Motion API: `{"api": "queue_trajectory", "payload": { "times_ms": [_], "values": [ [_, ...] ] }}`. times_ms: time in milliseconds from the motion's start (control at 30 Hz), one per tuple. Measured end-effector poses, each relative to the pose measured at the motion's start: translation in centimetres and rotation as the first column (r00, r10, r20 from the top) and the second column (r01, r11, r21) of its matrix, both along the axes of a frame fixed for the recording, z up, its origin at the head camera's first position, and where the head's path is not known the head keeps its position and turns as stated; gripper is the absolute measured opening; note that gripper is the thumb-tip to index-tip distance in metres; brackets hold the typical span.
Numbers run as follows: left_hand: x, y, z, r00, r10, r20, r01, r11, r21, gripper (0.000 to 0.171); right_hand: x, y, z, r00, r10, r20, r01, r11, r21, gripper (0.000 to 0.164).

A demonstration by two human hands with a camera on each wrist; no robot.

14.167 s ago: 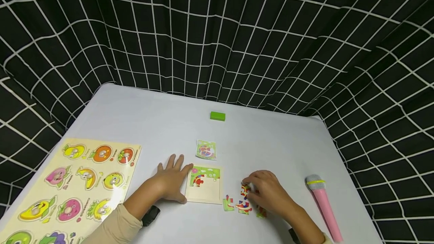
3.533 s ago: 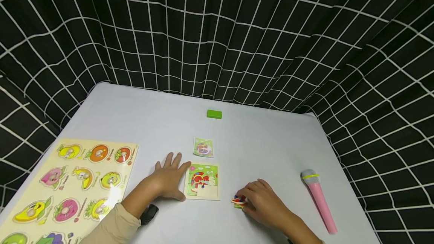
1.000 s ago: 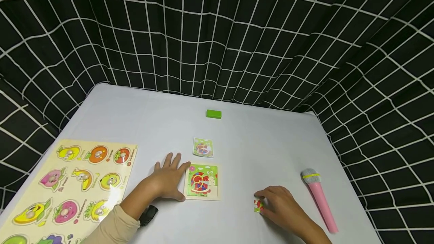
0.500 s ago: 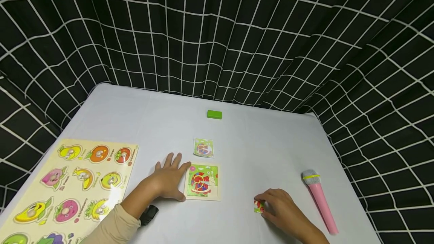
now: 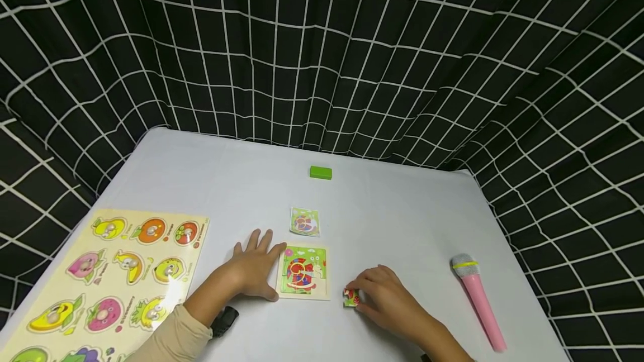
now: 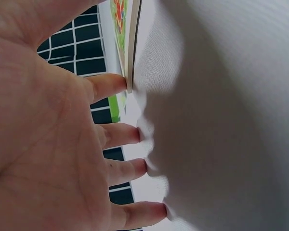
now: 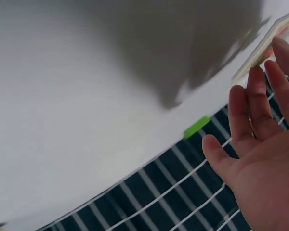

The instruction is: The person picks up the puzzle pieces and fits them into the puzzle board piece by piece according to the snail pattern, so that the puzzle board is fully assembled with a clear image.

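A small square jigsaw tray [image 5: 304, 296] lies flat on the white table, its picture a red and blue snail on green. Pale bare wood shows at its lower right corner. My left hand [image 5: 251, 272] rests spread at the tray's left side, index fingertip at the upper corner and thumb at the lower one. In the left wrist view, the index fingertip meets the tray's edge [image 6: 131, 62]. Just right of the tray, my right hand [image 5: 384, 298] pinches a green and red puzzle piece [image 5: 350, 298] between thumb and fingers, which partly cover it.
A snail picture card [image 5: 304, 222] lies behind the tray, and a green block [image 5: 321, 172] farther back. A fruit puzzle board [image 5: 110, 284] covers the left side. The pink toy microphone [image 5: 480, 306] lies at the right. Black gridded curtain [image 5: 322, 60] surrounds the table.
Several loose pieces lay right of the mostly bare tray at first; now the picture nearly fills it. Lately my right hand has moved left with a piece. My left hand stays put.
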State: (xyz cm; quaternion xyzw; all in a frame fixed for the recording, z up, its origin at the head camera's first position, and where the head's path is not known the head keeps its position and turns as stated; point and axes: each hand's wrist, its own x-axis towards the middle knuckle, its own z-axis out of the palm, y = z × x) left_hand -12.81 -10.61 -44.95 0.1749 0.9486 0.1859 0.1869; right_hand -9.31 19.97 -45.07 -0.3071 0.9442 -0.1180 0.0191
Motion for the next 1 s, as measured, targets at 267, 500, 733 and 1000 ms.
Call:
{"api": "queue_trajectory", "payload": {
  "times_ms": [267, 500, 733, 1000],
  "values": [
    [0.1, 0.2, -0.2, 1.0, 0.001, -0.005, -0.001, 1.0, -0.007, 0.101, -1.4, -3.7, 0.1, 0.991, 0.118, -0.065, -0.115, 0.992, 0.053, 0.027],
    [0.2, 0.5, -0.1, 1.0, -0.004, -0.003, 0.004, 1.0, 0.0, 0.102, -1.9, -4.7, -0.4, 0.981, 0.165, -0.097, -0.159, 0.985, 0.066, 0.023],
    [0.4, 0.6, 0.2, 1.0, 0.006, 0.0, -0.006, 1.0, -0.001, 0.101, -2.0, -5.0, -0.7, 0.981, 0.171, -0.091, -0.165, 0.984, 0.074, 0.02],
    [0.3, 0.7, 0.0, 1.0, -0.003, 0.006, 0.003, 1.0, 0.008, 0.101, -1.6, -5.1, -0.4, 0.979, 0.179, -0.096, -0.166, 0.978, 0.128, 0.022]
  ]
}}
